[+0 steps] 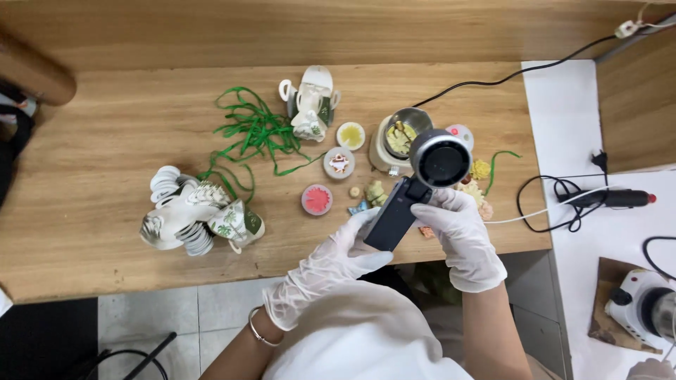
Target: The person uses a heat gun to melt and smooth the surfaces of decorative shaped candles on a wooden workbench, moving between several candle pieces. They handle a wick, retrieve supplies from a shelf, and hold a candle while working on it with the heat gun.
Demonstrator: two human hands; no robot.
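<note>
Head view: both gloved hands, left hand (336,257) and right hand (461,232), around black hairdryer (415,193).

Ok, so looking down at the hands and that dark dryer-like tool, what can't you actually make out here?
All in the head view:
- The right hand wraps the dark handheld tool, hiding its grip and any switch.
- The tool's round head covers part of the small metal pot and its contents.
- The left hand fingertips are hidden behind the tool's lower end.
- The small flower-like pieces are too small to identify.
- The appliance at right is cut off by the frame edge.
</note>
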